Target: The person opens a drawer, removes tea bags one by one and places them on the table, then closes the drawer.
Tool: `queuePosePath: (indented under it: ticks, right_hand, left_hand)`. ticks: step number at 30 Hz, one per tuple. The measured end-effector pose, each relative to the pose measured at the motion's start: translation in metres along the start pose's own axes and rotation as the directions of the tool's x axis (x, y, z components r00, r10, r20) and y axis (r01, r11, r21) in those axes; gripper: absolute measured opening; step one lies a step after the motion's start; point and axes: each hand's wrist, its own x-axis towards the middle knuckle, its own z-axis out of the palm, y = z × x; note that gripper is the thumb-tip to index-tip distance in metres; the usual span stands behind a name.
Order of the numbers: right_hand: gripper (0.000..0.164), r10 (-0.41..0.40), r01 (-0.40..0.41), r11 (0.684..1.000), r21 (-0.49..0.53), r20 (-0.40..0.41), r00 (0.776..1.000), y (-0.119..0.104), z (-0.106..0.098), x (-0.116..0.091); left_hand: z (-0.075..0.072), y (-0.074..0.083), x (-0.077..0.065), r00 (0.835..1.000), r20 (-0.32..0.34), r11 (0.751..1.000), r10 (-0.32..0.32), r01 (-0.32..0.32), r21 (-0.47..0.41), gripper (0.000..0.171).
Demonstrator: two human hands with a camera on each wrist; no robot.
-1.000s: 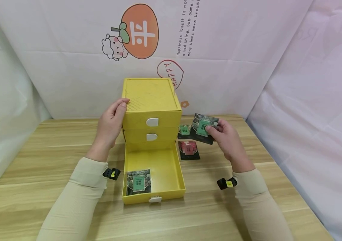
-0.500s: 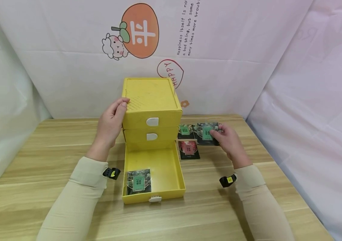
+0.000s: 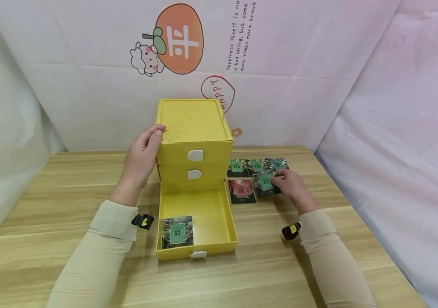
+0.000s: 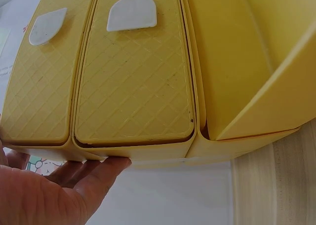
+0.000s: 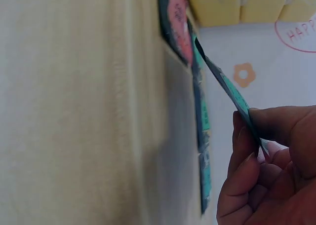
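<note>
My right hand pinches a flat square packet, dark with a green label, between thumb and fingers. In the right wrist view this packet is tilted and raised above the table. My left hand is against the left side of a yellow drawer unit; in the left wrist view its fingers extend along that side. The bottom drawer is pulled out, with a green-labelled packet in its front left corner. Both upper drawers are closed.
Right of the unit, a row of green-labelled packets lies at the back of the wooden table. A red-labelled packet lies in front of them. A printed white cloth hangs behind the table.
My right hand first shifted right and down, then brought the held packet toward me, in front of the back row, uncovering packets there. My left hand has stayed on the unit.
</note>
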Motion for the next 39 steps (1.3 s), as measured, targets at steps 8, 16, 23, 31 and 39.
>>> queuePosePath:
  ticks: [8, 16, 23, 31, 39]
  right_hand:
    - [0.049, 0.024, -0.023, 0.994, -0.105, 0.009, 1.000, 0.009, 0.005, 0.005]
    - [0.036, 0.038, -0.036, 0.987, -0.159, 0.008, 0.999, 0.014, 0.010, 0.007]
    - [0.043, 0.053, -0.048, 0.982, -0.184, 0.023, 0.998, 0.021, 0.014, 0.011]
    - [0.046, 0.079, -0.072, 0.970, -0.234, 0.024, 0.997, 0.020, 0.016, 0.012]
    - [0.048, 0.089, -0.079, 0.966, -0.246, 0.029, 0.996, 0.017, 0.014, 0.010]
  left_hand:
    - [0.000, -0.001, 0.002, 1.000, 0.004, 1.000, -0.004, 0.004, 0.003, 0.054]
    - [0.000, -0.002, 0.002, 1.000, -0.002, 1.000, -0.002, 0.002, 0.007, 0.053]
    - [0.000, -0.001, 0.001, 1.000, -0.006, 1.000, -0.002, 0.002, 0.012, 0.054]
    - [0.000, 0.000, 0.000, 1.000, -0.002, 1.000, -0.001, 0.001, 0.009, 0.054]
    - [0.000, -0.001, 0.001, 1.000, -0.011, 1.000, 0.001, -0.001, 0.013, 0.054]
